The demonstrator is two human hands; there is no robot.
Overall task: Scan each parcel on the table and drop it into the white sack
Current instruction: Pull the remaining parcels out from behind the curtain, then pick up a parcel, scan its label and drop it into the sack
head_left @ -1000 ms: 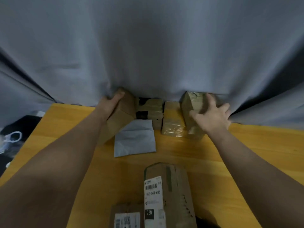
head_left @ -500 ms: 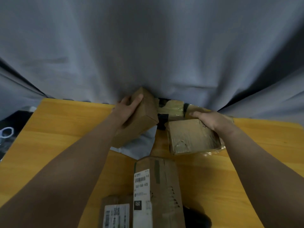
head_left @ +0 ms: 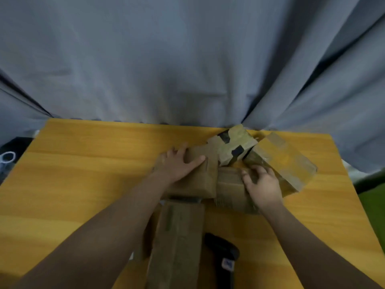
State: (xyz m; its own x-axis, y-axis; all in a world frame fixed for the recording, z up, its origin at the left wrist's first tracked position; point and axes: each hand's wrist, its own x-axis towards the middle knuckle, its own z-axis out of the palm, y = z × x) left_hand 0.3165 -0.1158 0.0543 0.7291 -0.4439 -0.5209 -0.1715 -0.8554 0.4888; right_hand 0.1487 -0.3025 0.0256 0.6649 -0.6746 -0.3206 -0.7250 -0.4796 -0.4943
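1. Resting flat on the brown parcel [head_left: 200, 184], plain matte cardboard at mid-table, the left hand [head_left: 179, 165] is recorded: grip wide, fingers spread, nothing clasped.
2. The right hand [head_left: 263, 185] is laid on the creased parcel [head_left: 228, 190], which touches the first. Fingers are bent at its far edge, and whether the grip is closed cannot be told.
3. Behind these, the small taped box [head_left: 235, 146], black-banded, leans against the large taped box [head_left: 285, 161], which is glossy and tilted.
4. The long carton [head_left: 179, 247] lies nearest and is partly covered by the left forearm. The black scanner [head_left: 225, 253] lies just beside it.
5. The yellow wood-grain table [head_left: 83, 174] is backed by a grey folded curtain [head_left: 166, 59].
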